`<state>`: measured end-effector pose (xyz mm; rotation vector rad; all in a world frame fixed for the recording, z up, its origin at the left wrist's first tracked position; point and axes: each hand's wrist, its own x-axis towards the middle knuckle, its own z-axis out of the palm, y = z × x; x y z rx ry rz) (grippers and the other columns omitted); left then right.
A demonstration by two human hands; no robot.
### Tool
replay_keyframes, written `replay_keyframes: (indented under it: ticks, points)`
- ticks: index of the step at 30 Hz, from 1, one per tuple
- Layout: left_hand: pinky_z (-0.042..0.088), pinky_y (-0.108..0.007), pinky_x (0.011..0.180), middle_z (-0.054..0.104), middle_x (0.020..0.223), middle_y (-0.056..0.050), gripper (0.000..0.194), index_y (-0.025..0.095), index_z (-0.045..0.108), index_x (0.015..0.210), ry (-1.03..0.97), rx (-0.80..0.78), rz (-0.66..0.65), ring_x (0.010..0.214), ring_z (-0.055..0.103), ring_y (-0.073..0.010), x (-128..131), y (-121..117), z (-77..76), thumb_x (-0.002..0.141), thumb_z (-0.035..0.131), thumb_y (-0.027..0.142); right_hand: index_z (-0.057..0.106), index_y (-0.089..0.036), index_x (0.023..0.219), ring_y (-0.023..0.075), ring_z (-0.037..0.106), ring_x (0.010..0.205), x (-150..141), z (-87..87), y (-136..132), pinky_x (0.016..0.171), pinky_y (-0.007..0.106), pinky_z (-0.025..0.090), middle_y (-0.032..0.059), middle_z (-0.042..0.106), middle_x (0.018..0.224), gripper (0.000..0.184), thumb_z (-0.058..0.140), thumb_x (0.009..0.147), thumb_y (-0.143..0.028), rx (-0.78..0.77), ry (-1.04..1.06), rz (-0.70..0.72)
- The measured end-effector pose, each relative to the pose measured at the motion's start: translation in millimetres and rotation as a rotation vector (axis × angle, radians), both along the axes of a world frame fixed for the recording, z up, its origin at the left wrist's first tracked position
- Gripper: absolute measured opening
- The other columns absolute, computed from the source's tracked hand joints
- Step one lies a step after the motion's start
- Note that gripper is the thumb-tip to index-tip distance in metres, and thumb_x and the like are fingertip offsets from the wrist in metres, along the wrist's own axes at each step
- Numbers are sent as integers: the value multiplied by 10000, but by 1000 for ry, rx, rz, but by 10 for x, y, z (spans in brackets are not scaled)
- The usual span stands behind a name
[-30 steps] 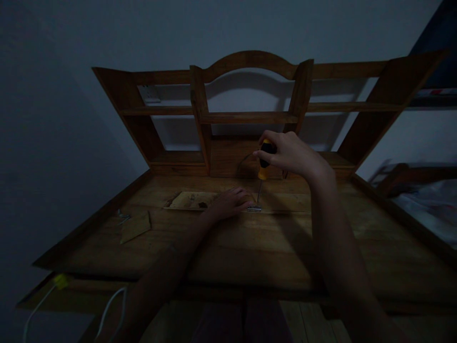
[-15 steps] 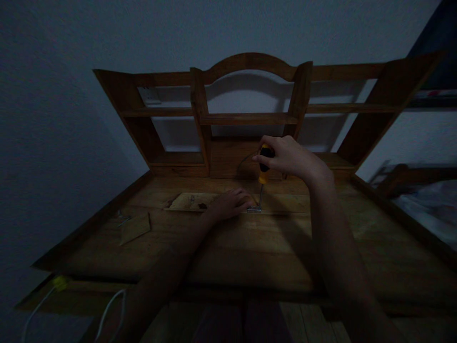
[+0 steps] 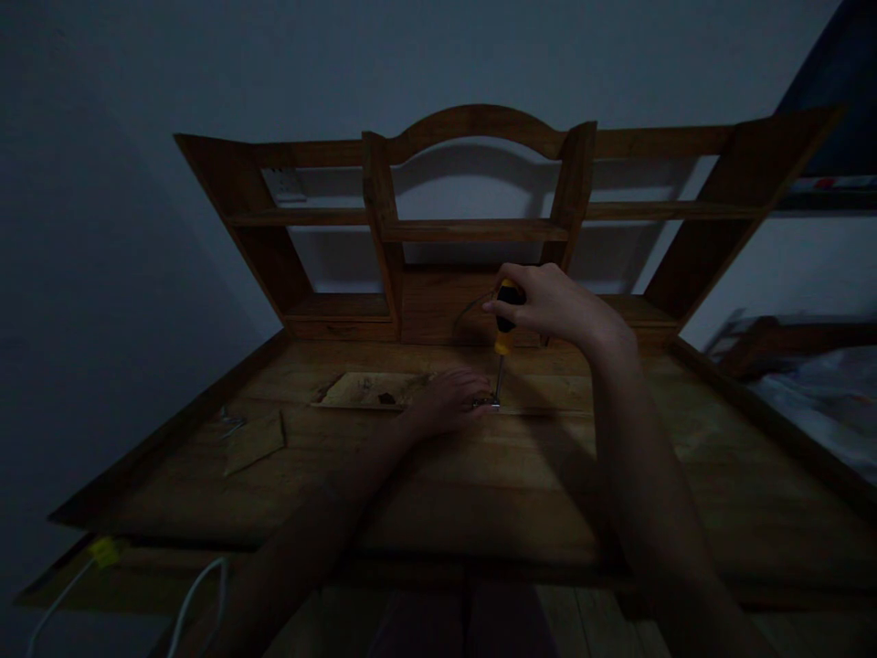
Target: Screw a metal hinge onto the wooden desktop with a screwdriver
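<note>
My right hand (image 3: pixel 541 297) is wrapped round the yellow-and-black handle of a screwdriver (image 3: pixel 504 340), held nearly upright. The tip of its shaft reaches down to a small silvery metal piece (image 3: pixel 488 402), perhaps a hinge. My left hand (image 3: pixel 452 397) lies low over the desk with its fingers and thumb around that piece, hiding part of it. Beneath the left fingers runs a long pale wooden strip (image 3: pixel 360 388) with a dark spot and a broken left end.
The wooden desk (image 3: pixel 438 493) carries a shelf unit (image 3: pixel 476 228) along its back. To the left lie a small wooden board (image 3: pixel 256 443) and some small metal parts (image 3: pixel 231 423). A white cable (image 3: pixel 198 594) with a yellow end (image 3: pixel 105 550) hangs at front left.
My left fingers have moved slightly right and now close around the metal piece, covering more of it. The screwdriver stays upright over it, almost unmoved.
</note>
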<state>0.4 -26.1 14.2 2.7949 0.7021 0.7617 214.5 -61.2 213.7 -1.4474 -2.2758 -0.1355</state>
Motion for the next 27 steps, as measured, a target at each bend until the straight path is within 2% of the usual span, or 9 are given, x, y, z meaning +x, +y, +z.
replay_keyframes:
  ticks: [4,8,19,27]
  points:
    - [555,-416,1090,767,1300,-58,222,252,730,1176,-61,-67,10,1221,720,-247,1,20,-58,1065,644,424,718,-200,1134,308,731,948,7,4,-2,827,407,535,124,792,1027,263,704,1005,-429,-7,9,13]
    - [587,-396,1041,792,1206,-59,184,234,745,1101,-125,-112,-46,1139,753,-240,8,40,-98,1052,660,389,724,-193,1135,298,727,909,-5,11,-16,799,395,532,119,789,1005,266,710,997,-420,-13,5,7]
    - [591,-390,1059,802,1237,-86,197,218,768,1114,-152,-189,-46,1147,767,-242,4,23,-62,1038,679,377,731,-196,1162,315,732,977,2,-4,-8,857,412,545,125,797,1057,293,706,997,-437,1,-9,-4]
    - [585,-419,1087,802,1234,-69,168,228,771,1076,-201,-239,-84,1158,759,-252,-6,40,-78,1021,699,369,731,-189,1131,307,731,941,-3,1,-25,808,404,537,131,794,1068,274,712,996,-427,-10,-2,12]
